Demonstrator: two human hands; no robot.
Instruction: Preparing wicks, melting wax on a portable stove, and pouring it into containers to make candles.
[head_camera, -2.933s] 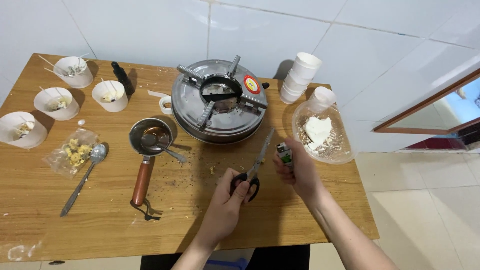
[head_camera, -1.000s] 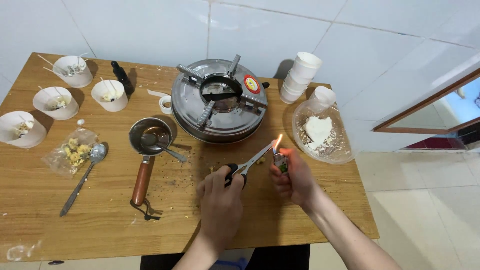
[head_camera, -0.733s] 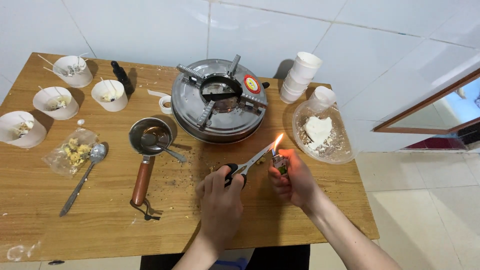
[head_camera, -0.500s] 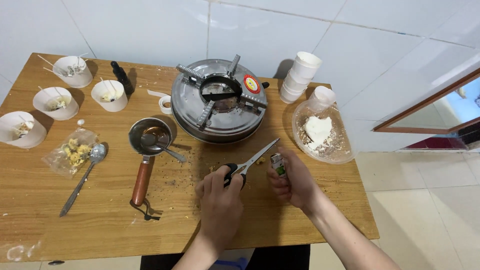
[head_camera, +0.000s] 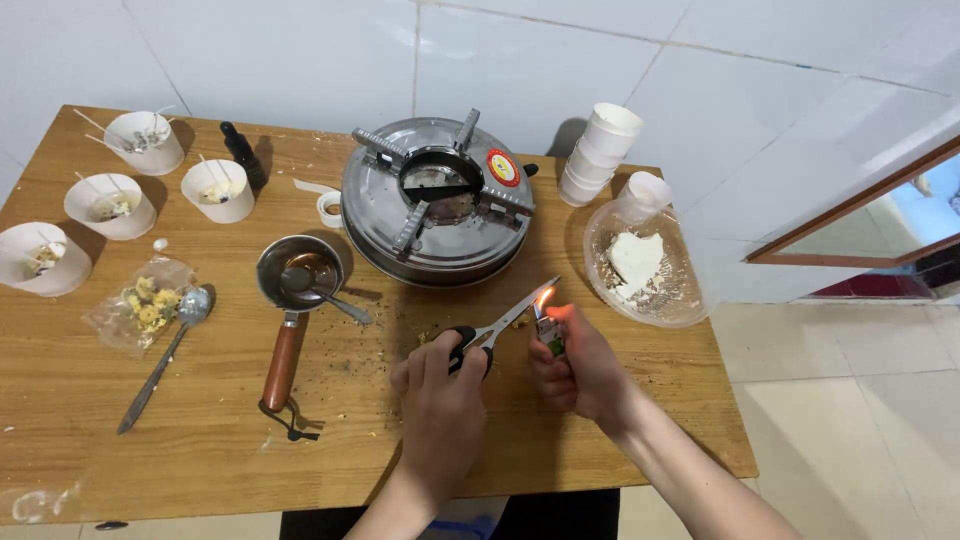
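Wooden table (head_camera: 620, 440) against white tiled wall. Left hand (head_camera: 440, 385) grips scissors (head_camera: 500, 328) by the handles; right hand (head_camera: 580, 370) squeezes a lit lighter (head_camera: 549, 332), flame at the blades. Step: heating the blades, probably; next needs steady hands. Stove (head_camera: 440, 200) just behind, table edge near, bare wood between.

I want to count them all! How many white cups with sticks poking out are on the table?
4. All sit at the table's left end: far cup, middle cup, left cup, edge cup. The stacked cups weren't counted.
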